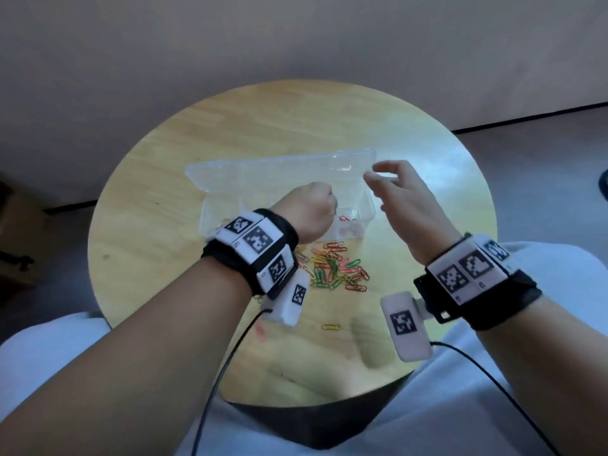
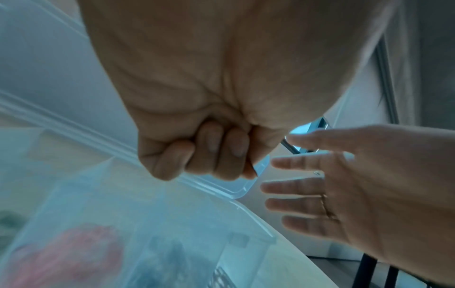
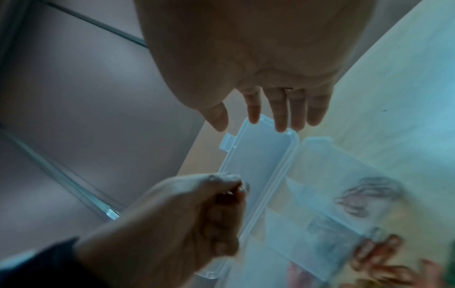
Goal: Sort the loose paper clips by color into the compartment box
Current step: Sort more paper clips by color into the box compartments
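Head view: clear plastic compartment box (image 1: 368,205) (lid open), round wooden table (image 1: 164,179).

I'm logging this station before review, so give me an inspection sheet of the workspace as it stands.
Surface: round wooden table, bare wood around the work.
Job's things: clear box with lid open; red clips inside; mixed pile of clips in front; one yellow clip apart.
Clutter: nothing seen.
Hands: left hand fisted over the box, contents hidden; right hand open, empty, near the lid.
Cables: black cables from both wrist cameras.
Surroundings: plain wall, dark baseboard, floor.
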Action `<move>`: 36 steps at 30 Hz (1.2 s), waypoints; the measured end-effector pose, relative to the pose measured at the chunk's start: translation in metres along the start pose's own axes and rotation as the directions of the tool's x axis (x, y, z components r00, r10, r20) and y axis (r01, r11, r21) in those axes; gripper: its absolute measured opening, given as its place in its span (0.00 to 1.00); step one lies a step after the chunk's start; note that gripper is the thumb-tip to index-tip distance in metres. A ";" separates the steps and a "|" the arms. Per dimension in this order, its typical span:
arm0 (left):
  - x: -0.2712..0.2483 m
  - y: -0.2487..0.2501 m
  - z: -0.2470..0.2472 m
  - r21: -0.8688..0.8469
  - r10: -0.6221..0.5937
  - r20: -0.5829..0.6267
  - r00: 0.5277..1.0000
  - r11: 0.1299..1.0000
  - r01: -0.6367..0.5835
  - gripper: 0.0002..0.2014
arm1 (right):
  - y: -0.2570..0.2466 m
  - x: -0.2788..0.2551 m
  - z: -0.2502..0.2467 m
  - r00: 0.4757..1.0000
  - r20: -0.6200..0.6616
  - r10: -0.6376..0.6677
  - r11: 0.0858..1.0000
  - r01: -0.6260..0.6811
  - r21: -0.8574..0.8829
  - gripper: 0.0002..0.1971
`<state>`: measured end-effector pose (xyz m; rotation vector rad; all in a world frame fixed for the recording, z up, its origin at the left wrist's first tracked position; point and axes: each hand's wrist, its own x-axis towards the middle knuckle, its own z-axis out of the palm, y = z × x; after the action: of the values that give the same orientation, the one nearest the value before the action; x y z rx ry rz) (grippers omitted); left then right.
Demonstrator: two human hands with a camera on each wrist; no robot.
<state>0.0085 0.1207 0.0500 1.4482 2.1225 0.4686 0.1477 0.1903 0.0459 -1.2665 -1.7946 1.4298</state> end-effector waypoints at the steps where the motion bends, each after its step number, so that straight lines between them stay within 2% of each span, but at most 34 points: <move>1: 0.007 0.005 -0.001 0.026 0.000 -0.002 1.000 1.000 0.000 0.15 | 0.009 -0.001 -0.004 0.999 -0.031 -0.008 1.000 0.008 0.023 0.17; 6: 0.036 0.030 0.005 0.195 0.005 0.053 0.999 0.981 -0.015 0.16 | 0.031 -0.004 -0.017 0.998 -0.068 -0.012 0.995 0.018 0.098 0.11; 11: 0.045 0.033 0.017 0.359 -0.003 0.119 0.993 0.932 -0.041 0.13 | 0.034 -0.007 -0.014 0.994 0.098 -0.038 0.999 0.034 0.041 0.06; 14: 0.038 0.032 0.016 0.375 -0.006 0.124 0.992 0.926 -0.041 0.15 | 0.038 -0.006 -0.013 0.983 0.181 -0.037 0.994 0.054 -0.094 0.04; 16: 0.028 0.029 0.015 0.357 0.028 0.079 0.996 0.933 -0.054 0.17 | 0.043 -0.006 -0.015 0.967 0.255 0.004 0.975 0.052 -0.214 0.03; 19: 0.004 0.026 0.014 0.292 0.096 -0.077 0.992 0.954 -0.070 0.13 | 0.049 -0.005 -0.019 0.924 0.362 0.122 0.886 0.063 -0.459 0.06; 21: -0.016 0.026 0.018 0.260 0.121 -0.126 0.985 0.962 -0.085 0.07 | 0.052 -0.005 -0.018 0.903 0.392 0.176 0.803 0.098 -0.587 0.05; 22: -0.026 0.025 0.023 0.254 0.116 -0.098 0.988 0.963 -0.088 0.05 | 0.053 -0.005 -0.017 0.900 0.393 0.189 0.769 0.113 -0.629 0.03; 24: -0.041 0.023 0.039 0.273 0.098 0.043 0.994 0.956 -0.106 0.04 | 0.055 -0.006 -0.013 0.908 0.371 0.194 0.727 0.120 -0.676 0.02; 26: -0.049 0.018 0.057 0.328 0.101 0.185 0.978 0.931 -0.158 0.07 | 0.057 -0.005 -0.009 0.921 0.345 0.184 0.707 0.120 -0.697 0.04; 28: -0.052 0.011 0.073 0.363 0.129 0.260 0.957 0.905 -0.220 0.12 | 0.060 -0.006 -0.004 0.927 0.331 0.179 0.700 0.116 -0.704 0.06; 32: -0.051 0.002 0.082 0.395 0.168 0.268 0.949 0.879 -0.267 0.17 | 0.061 -0.006 -0.001 0.937 0.306 0.171 0.692 0.107 -0.714 0.06; 36: -0.050 0.000 0.083 0.404 0.170 0.243 0.955 0.877 -0.259 0.12 | 0.057 -0.005 -0.005 0.938 0.291 0.189 0.659 0.099 -0.746 0.07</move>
<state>0.0725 0.0739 -0.0053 1.9025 1.9863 -0.0883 0.1737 0.1882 -0.0053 -1.4958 -2.8104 0.9564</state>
